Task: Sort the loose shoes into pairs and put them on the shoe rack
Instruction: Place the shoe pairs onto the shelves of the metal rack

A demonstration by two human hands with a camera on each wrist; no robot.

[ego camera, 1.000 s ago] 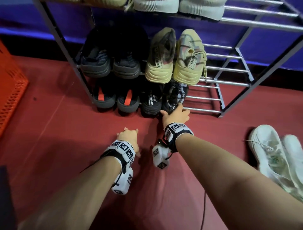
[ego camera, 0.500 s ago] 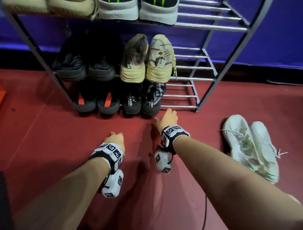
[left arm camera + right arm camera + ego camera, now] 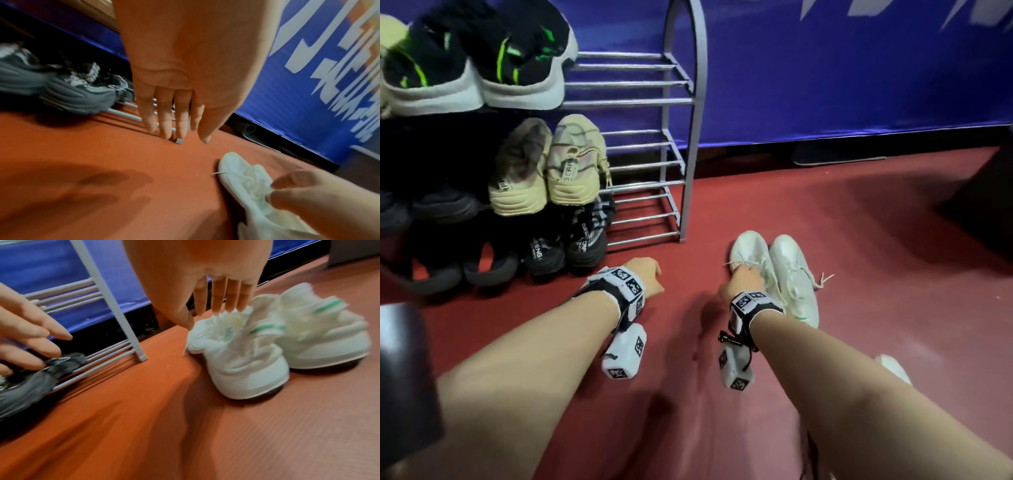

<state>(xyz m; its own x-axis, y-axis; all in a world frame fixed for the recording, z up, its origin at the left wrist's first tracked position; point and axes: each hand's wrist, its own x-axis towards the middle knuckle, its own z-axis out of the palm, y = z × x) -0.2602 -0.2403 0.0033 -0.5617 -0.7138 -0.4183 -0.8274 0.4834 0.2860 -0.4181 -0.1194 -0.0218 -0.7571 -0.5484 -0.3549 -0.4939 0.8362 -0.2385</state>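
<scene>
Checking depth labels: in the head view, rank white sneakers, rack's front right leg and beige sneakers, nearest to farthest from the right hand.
1. White sneakers: on the floor, right hand at the left one's laces.
2. Rack's front right leg: up and left of the hand.
3. Beige sneakers: middle shelf, far left.

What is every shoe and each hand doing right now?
White shoes: side by side on the floor, not on the rack yet.
Right hand: open, fingertips at the nearer white shoe's laces.
Left hand: open, holding nothing, above the floor.
Beige shoes: paired on the middle shelf.
Black-and-green shoes: paired on the top shelf.
Shoe rack: standing, right side free.
</scene>
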